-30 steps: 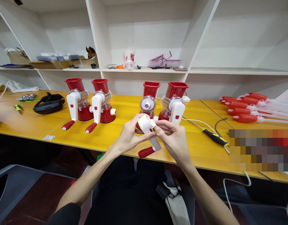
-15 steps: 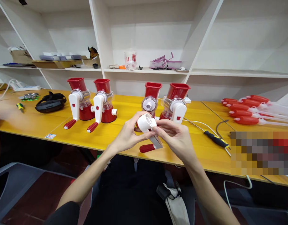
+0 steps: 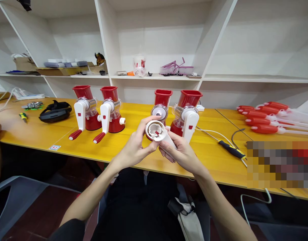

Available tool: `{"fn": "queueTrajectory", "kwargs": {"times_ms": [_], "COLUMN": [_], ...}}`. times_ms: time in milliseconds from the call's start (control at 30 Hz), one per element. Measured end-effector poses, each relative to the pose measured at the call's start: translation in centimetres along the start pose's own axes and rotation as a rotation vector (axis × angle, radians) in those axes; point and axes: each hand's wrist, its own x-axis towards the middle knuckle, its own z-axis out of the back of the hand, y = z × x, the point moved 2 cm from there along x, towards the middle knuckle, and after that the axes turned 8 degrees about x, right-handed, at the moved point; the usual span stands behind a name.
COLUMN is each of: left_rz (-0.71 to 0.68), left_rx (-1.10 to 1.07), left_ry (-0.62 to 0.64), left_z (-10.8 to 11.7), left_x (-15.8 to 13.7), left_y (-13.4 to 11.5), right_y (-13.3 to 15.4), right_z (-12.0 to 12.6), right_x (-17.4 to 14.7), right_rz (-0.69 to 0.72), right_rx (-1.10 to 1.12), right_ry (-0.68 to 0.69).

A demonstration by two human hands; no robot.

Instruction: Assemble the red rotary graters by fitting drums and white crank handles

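A white crank handle (image 3: 159,133) is held up in front of the person, above the near edge of the yellow table (image 3: 134,150), its round hollow end turned toward the camera so the ribs and a small red piece inside show. The left hand (image 3: 134,149) grips it from the left, thumb along the rim and fingers curled behind. The right hand (image 3: 182,153) closes on the white arm below the round end, fingers wrapped over it. The two hands sit close together, both clamped on the handle.

Just behind it on the table stand two red grinders: one without a crank (image 3: 160,108), showing a bare white disc at its front, and one with a white crank (image 3: 187,113) to its right. Two more grinders (image 3: 97,108) with cranks stand to the left. A screwdriver (image 3: 231,150) lies to the right, near a white cable (image 3: 211,131). Red-handled tools (image 3: 263,117) lie at far right, and a black strap (image 3: 55,110) at far left. White shelves (image 3: 154,76) rise behind.
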Motion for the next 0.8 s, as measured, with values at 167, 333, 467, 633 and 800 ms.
{"fn": "queueTrajectory", "kwargs": {"times_ms": [167, 333, 467, 633, 800], "left_rz": [-0.018, -0.062, -0.028, -0.020, -0.048], "left_rx": [-0.006, 0.050, 0.099, 0.049, 0.021], "left_ry": [-0.022, -0.058, -0.018, 0.037, 0.037], "left_z": [-0.1, -0.1, 0.4, 0.8, 0.9], "left_x": [-0.1, -0.3, -0.2, 0.0, 0.1], "left_y": [-0.4, -0.6, -0.7, -0.8, -0.9], "right_y": [0.3, 0.7, 0.3, -0.2, -0.2], "right_z": [-0.1, -0.1, -0.1, -0.1, -0.2], "right_x": [-0.4, -0.6, -0.4, -0.1, -0.3], "right_rz": [0.006, 0.047, 0.009, -0.046, -0.091], "right_rx": [-0.111, -0.214, -0.090, 0.114, 0.132], "right_ry": [-0.016, -0.038, 0.022, 0.122, 0.203]}}
